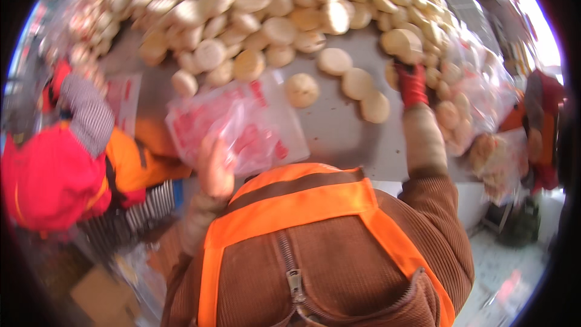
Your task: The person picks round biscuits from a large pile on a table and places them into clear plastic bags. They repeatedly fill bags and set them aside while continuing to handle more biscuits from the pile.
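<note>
My left hand (216,166), a little blurred, holds the edge of a clear plastic bag (242,136) with red print. The bag lies over a stack of similar flat bags on the metal table, close to my body. On the right, my right hand (412,82) wears a red glove with dark fingers. It is closed on a pale round flatbread (402,45) at the edge of the heap; the bread partly hides the fingertips. Several loose flatbreads, one of them a browned one (301,90), lie on the table between my hands.
A large heap of flatbreads (278,30) covers the far side of the metal table (339,145). Filled clear bags (478,97) stand at the right. A co-worker in red and orange (57,175) works at the left; another person (541,127) is at the right.
</note>
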{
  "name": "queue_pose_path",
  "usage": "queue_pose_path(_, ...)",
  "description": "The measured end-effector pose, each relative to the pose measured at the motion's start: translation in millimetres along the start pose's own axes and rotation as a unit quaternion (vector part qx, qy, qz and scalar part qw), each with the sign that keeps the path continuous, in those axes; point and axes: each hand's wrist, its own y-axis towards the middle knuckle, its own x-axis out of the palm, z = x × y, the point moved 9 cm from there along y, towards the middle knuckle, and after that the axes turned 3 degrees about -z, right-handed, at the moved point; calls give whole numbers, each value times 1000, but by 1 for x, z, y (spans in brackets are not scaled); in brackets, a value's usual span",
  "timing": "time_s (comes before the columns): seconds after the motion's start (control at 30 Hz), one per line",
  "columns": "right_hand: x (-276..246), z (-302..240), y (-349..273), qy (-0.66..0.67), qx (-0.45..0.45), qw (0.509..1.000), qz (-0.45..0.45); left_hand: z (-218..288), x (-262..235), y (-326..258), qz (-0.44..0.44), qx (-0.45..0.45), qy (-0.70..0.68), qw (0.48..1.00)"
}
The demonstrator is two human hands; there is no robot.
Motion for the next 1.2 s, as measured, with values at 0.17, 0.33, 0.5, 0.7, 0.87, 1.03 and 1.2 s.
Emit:
queue_pose_path(0.17,39,-141,-115,477,81,770,-416,-10,15,9,60,-83,-92,991)
queue_pose_path(0.33,154,-182,-213,63,-49,683,-726,24,52,8,20,52,47,997)
queue_pose_path(0.5,220,-171,-232,69,-62,681,-726,27,73,-7,-69,111,286,949)
queue_pose_path(0.7,210,-187,-195,256,-214,738,-587,21,57,-8,-32,129,132,982)
queue_pose_path(0.87,199,-177,-190,213,-290,816,-453,-38,60,-15,-41,-202,-337,919)
queue_pose_path(1.03,225,-146,-173,417,57,868,-262,-12,67,0,-30,-8,-73,997)
queue_pose_path(1.2,226,-195,-193,132,-96,821,-548,-6,57,13,49,-74,-188,978)
